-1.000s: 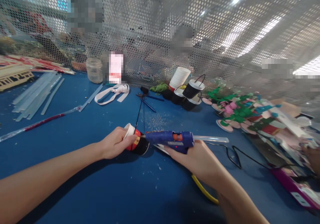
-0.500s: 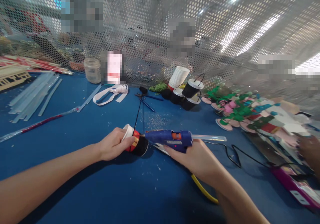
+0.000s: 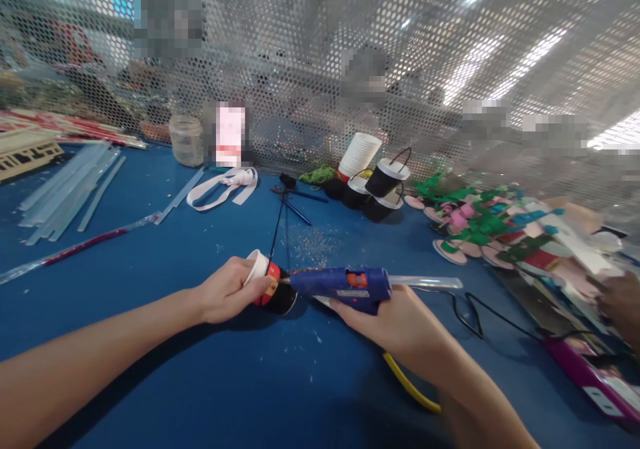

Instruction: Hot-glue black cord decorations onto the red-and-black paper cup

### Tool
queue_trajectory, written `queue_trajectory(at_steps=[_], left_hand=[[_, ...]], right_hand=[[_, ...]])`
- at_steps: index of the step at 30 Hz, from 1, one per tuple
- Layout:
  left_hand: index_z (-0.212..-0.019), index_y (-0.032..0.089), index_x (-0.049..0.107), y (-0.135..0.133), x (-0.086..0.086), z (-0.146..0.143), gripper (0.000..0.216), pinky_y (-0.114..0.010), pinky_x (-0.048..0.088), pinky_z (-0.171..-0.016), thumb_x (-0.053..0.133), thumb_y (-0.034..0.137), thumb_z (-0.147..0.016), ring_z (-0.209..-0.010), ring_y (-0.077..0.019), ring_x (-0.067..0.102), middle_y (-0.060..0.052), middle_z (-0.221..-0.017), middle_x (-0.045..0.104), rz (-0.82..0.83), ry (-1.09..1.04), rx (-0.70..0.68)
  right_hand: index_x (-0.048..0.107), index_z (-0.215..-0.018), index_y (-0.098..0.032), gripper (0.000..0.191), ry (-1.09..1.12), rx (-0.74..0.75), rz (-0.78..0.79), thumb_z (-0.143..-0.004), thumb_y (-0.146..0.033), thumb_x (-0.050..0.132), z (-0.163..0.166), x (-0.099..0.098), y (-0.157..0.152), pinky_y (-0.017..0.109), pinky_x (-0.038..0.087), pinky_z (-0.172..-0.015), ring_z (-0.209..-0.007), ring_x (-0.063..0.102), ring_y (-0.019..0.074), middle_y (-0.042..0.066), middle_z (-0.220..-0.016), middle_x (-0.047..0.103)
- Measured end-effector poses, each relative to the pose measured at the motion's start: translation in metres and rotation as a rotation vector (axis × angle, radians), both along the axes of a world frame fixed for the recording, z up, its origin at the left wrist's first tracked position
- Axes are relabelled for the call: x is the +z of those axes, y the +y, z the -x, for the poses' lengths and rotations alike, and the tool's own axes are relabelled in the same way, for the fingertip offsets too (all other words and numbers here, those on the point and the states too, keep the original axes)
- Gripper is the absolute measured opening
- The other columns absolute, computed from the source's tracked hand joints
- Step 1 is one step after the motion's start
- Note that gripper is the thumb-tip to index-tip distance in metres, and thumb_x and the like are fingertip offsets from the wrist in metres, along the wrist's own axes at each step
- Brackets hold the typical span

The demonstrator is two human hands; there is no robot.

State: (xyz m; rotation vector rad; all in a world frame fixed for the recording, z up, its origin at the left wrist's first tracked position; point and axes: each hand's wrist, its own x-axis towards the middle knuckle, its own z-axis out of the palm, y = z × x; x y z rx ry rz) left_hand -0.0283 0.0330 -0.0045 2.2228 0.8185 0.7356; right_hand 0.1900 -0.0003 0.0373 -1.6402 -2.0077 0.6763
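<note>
My left hand [image 3: 229,292] is closed around a small paper cup [image 3: 283,297], tilted on its side with its white rim to the left. Black cord wraps the lower part of the cup, and red paper shows above it. A strand of black cord [image 3: 277,232] runs from the cup up to a dark ball farther back. In my right hand [image 3: 400,319] is a blue hot glue gun [image 3: 340,282], a clear glue stick jutting from its back. Its nozzle meets the cup at the edge of the black wrapping. Scissors [image 3: 410,385] with yellow handles lie partly hidden under my right hand.
Black-wrapped cups with handles [image 3: 383,181] stand by stacked white cups [image 3: 361,155]. Left are glue sticks [image 3: 65,189], a jar [image 3: 186,141] and white ribbon [image 3: 200,199]. Craft flowers [image 3: 470,225], a purple power strip [image 3: 585,369] and another person's hand [image 3: 620,302] are at right.
The glue gun and my right hand have shifted slightly right and down, with the nozzle still at the cup. My left hand keeps its hold on the cup.
</note>
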Motion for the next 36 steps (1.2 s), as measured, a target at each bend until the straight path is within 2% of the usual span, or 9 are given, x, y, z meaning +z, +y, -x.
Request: queue_trajectory(at_steps=[5,9,14,19,25,28,32,36], left_hand=[[-0.048,0.016,0.034,0.000,0.001,-0.001,0.037,-0.023,0.027,-0.050,0.028,0.022,-0.084,-0.047,-0.0079,0.031,0.002,-0.048,0.036,-0.046,-0.015,-0.026],[-0.050,0.016,0.039,0.000,0.001,-0.001,0.036,-0.023,0.029,-0.051,0.028,0.021,-0.083,-0.047,-0.0083,0.033,0.002,-0.048,0.041,-0.072,-0.014,-0.049],[-0.049,0.016,0.040,-0.001,0.001,-0.001,0.038,-0.023,0.030,-0.051,0.027,0.024,-0.084,-0.047,-0.0087,0.035,0.001,-0.048,0.042,-0.078,-0.010,-0.044],[-0.052,0.016,0.043,-0.001,0.001,0.000,0.038,-0.023,0.031,-0.052,0.026,0.026,-0.084,-0.048,-0.0091,0.035,0.001,-0.050,0.044,-0.073,-0.005,-0.054],[-0.048,0.017,0.032,0.000,-0.002,0.000,0.039,-0.024,0.027,-0.051,0.025,0.027,-0.085,-0.047,-0.0084,0.029,0.002,-0.049,0.035,-0.039,-0.003,-0.032],[-0.048,0.017,0.028,0.000,-0.003,0.000,0.039,-0.025,0.026,-0.050,0.024,0.031,-0.085,-0.048,-0.0086,0.028,0.002,-0.049,0.033,0.004,0.010,0.004],[-0.048,0.017,0.028,0.000,-0.002,0.000,0.040,-0.025,0.025,-0.050,0.024,0.032,-0.084,-0.048,-0.0087,0.027,0.002,-0.049,0.032,0.016,0.020,0.017],[-0.048,0.017,0.030,0.000,-0.002,0.000,0.038,-0.025,0.025,-0.050,0.025,0.028,-0.084,-0.048,-0.0084,0.028,0.002,-0.049,0.033,-0.002,0.002,-0.011]], right_hand=[[0.061,-0.062,-0.016,0.017,-0.063,-0.060,0.042,-0.066,-0.031,0.053,0.001,0.000,0.008,0.022,0.041,-0.042,-0.049,0.053,0.0144,0.000,-0.052,0.060],[0.061,-0.066,-0.016,0.019,-0.040,-0.032,0.053,-0.068,-0.032,0.051,0.002,-0.001,0.011,0.021,0.042,-0.045,-0.050,0.052,0.0129,0.000,-0.056,0.059],[0.058,-0.061,-0.016,0.018,-0.037,-0.049,0.085,-0.067,-0.033,0.053,0.000,-0.002,0.010,0.020,0.037,-0.038,-0.043,0.047,0.0114,-0.002,-0.047,0.054],[0.060,-0.063,-0.016,0.019,0.002,-0.018,0.061,-0.068,-0.033,0.053,0.000,-0.003,0.012,0.020,0.039,-0.039,-0.044,0.047,0.0113,-0.002,-0.050,0.055],[0.065,-0.073,-0.016,0.021,0.013,-0.023,0.104,-0.067,-0.033,0.055,-0.002,-0.003,0.006,0.021,0.040,-0.040,-0.050,0.053,0.0141,0.000,-0.056,0.060],[0.066,-0.070,-0.017,0.020,-0.004,-0.025,0.068,-0.066,-0.033,0.055,-0.003,-0.003,0.003,0.022,0.040,-0.040,-0.049,0.053,0.0149,0.000,-0.053,0.060],[0.066,-0.069,-0.016,0.021,-0.030,-0.063,0.046,-0.064,-0.035,0.057,-0.001,-0.003,0.007,0.023,0.042,-0.042,-0.049,0.053,0.0146,0.000,-0.052,0.060],[0.065,-0.072,-0.016,0.023,0.003,-0.028,0.032,-0.067,-0.036,0.055,0.001,-0.002,0.010,0.022,0.043,-0.046,-0.053,0.054,0.0143,0.000,-0.057,0.062]])
